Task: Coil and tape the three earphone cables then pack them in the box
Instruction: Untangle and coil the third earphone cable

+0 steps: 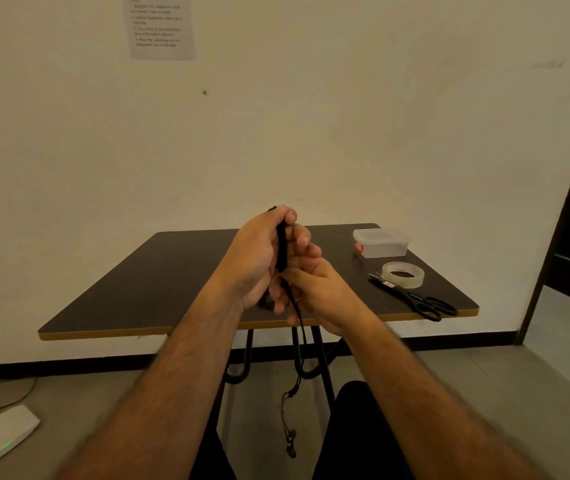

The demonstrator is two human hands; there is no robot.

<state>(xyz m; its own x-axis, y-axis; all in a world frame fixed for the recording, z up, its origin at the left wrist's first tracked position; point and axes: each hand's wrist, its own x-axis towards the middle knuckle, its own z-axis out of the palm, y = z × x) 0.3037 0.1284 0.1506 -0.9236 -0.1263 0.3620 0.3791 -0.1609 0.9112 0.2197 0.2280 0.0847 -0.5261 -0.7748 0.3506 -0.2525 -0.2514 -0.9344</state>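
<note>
The left hand (259, 258) is closed around a tight bundle of black earphone cable (281, 247), gripped upright between thumb and fingers above the middle of the desk (172, 282). Held that way, the hand serves as a former, so each new turn lies against the last. The right hand (314, 289) sits just below and against it, fingers pinched on the loose run of cable, probably feeding it up under light tension. From there the uncoiled tail drops past the desk's near edge and hangs between the knees, ending in the earbuds (290, 443) near the floor; letting it hang likely keeps it straight and free of kinks.

The clear plastic box (381, 242), lid on, stands at the far right corner of the desk, with the roll of clear tape (403, 274) just in front and the black scissors (415, 297) beside it, all within the right hand's reach for the later steps.

How many turns are wound cannot be told, as the fingers cover most of the coil. Only one cable is visible; the other two are not in view. The box's contents are hard to make out, and the sheet on the wall (160, 26) is too blurred to read.
</note>
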